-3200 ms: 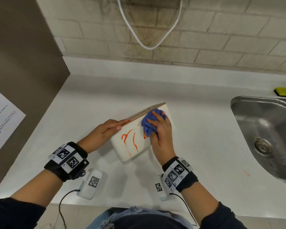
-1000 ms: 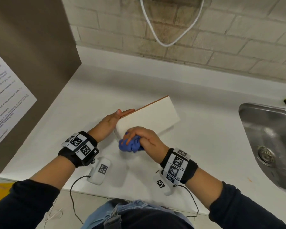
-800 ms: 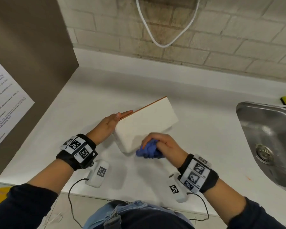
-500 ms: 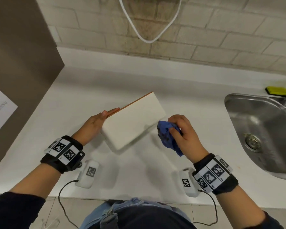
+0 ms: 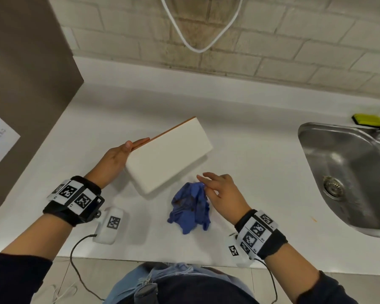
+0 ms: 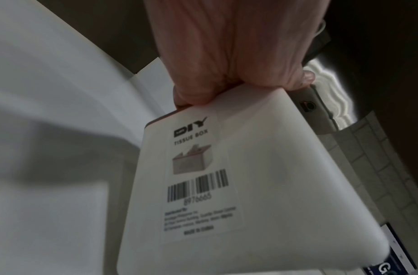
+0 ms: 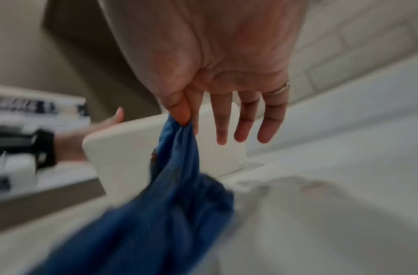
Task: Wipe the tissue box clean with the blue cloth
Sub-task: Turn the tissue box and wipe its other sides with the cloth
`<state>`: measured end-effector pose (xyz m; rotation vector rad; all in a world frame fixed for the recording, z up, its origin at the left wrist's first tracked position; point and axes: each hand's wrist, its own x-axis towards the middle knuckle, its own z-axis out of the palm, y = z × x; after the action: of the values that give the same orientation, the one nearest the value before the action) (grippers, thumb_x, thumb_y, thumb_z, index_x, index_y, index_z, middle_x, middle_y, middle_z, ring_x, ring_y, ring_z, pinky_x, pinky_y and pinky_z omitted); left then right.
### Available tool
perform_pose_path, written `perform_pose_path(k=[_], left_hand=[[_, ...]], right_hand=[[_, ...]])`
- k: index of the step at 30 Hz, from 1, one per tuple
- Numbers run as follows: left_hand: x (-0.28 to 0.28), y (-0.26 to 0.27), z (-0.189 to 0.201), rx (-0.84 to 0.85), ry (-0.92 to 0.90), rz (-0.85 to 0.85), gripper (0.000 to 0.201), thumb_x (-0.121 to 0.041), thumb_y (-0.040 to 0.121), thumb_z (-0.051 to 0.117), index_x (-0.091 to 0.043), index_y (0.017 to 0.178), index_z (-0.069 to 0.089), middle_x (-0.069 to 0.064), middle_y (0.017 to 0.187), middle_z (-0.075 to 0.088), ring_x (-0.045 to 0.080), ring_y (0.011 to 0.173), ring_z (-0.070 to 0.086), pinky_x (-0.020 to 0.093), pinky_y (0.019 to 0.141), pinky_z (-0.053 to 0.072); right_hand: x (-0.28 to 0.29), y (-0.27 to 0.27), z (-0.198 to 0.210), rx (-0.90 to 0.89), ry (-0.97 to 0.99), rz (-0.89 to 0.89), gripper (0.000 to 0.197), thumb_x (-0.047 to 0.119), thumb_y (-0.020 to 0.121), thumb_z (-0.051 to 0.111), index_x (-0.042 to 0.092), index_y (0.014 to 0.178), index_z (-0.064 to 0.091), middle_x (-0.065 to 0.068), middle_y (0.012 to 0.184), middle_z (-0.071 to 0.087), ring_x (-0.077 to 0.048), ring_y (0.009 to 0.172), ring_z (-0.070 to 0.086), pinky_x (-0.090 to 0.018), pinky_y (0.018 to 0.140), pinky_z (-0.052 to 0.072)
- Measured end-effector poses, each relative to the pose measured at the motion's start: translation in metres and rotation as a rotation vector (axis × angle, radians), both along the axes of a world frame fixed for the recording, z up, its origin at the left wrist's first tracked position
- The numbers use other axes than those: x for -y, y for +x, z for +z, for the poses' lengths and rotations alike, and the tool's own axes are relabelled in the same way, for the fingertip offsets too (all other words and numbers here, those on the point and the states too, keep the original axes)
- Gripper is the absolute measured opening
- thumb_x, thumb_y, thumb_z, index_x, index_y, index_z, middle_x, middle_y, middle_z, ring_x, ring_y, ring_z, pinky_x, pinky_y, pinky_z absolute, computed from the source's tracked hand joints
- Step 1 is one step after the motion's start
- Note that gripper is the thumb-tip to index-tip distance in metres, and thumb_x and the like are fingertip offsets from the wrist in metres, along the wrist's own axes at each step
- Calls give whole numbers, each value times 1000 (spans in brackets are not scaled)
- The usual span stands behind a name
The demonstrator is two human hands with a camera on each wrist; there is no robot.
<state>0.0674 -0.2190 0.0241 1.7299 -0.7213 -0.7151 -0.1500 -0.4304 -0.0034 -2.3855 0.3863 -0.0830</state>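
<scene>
Right wrist view: blue cloth point(image 7: 170, 186) pinched between thumb and forefinger of right hand point(image 7: 217, 74), other fingers spread. Tissue box point(image 5: 167, 154) gripped tilted by left hand point(image 5: 116, 159). Risk: cloth slipping from weak pinch; soiled folds re-smearing box.

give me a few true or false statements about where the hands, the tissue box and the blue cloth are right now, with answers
1. The left hand holds the tissue box at one end. True.
2. The right hand presses the blue cloth flat against the box. False: thumb and forefinger pinch the cloth, which hangs crumpled beside the box, not on it.
3. The box's large face seen from the head camera shows no orange marks. True.
4. The cloth lies in the sink. False: it is over the white counter, left of the sink.
5. The label on the box end facing the left wrist camera reads "TISSUE BOX". True.
</scene>
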Motion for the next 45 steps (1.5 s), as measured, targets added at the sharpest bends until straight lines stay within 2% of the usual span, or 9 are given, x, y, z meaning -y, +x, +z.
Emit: perform_pose_path(k=[3,8,13,16,19,25,34,41,45], left_hand=[[0,-3,1,14,-7,7,52,-63,85,24,-43,123,54,-32,126,53,-11,119,47,2,93,32],[-1,-3,-3,30,16,9,59,-68,83,23,-40,127,52,-12,134,54,-2,124,46,11,99,31],[0,-4,-2,13,-10,1,68,-80,75,26,-42,125,52,-12,133,54,-4,122,47,11,98,32],[-1,-4,-2,16,2,6,61,-76,79,25,-45,124,52,-12,133,54,-8,119,47,2,92,32],[-1,-4,-2,5,-10,9,59,-81,74,27,-52,118,53,-10,132,55,-1,122,47,19,101,32],[1,-8,3,-3,-28,13,60,-85,68,30,-54,114,54,-19,126,55,-13,113,49,4,90,35],[1,-10,5,-12,-21,20,45,-61,86,29,-43,120,53,-20,125,54,-18,109,49,-3,84,34],[1,-9,4,-11,-39,8,56,-69,83,30,-38,123,54,-23,125,56,-12,116,48,0,89,34],[0,-11,3,-12,-39,-23,71,-82,73,25,-41,124,54,-22,128,55,-9,119,47,3,93,34]], right_hand=[[-3,5,-5,-33,-78,16,47,36,86,31,20,117,62,-8,126,59,-26,106,49,-28,90,37],[-8,7,6,-117,316,83,41,13,75,36,8,100,69,-5,101,61,-22,98,57,-25,89,41],[-8,0,-1,-175,237,191,37,-2,77,48,8,108,65,-8,109,56,-16,89,59,-7,80,41],[-9,8,-2,-161,294,3,57,4,75,71,14,126,47,-8,126,43,-17,80,63,-20,81,50],[-10,20,-7,-320,201,14,73,17,70,79,12,133,42,-12,132,40,-27,110,52,-33,100,42],[-26,23,-9,-337,-73,138,46,26,68,78,11,109,63,-10,128,42,-27,111,42,-33,92,40],[-24,25,-21,-266,97,-53,37,8,68,68,24,56,37,-2,74,47,-22,73,50,-29,65,38],[-6,17,34,-150,502,30,27,2,61,65,20,69,48,-11,73,55,-18,64,50,-30,61,42],[4,26,78,312,827,-40,48,-7,60,55,20,100,47,-8,95,58,-9,83,61,-17,72,50]])
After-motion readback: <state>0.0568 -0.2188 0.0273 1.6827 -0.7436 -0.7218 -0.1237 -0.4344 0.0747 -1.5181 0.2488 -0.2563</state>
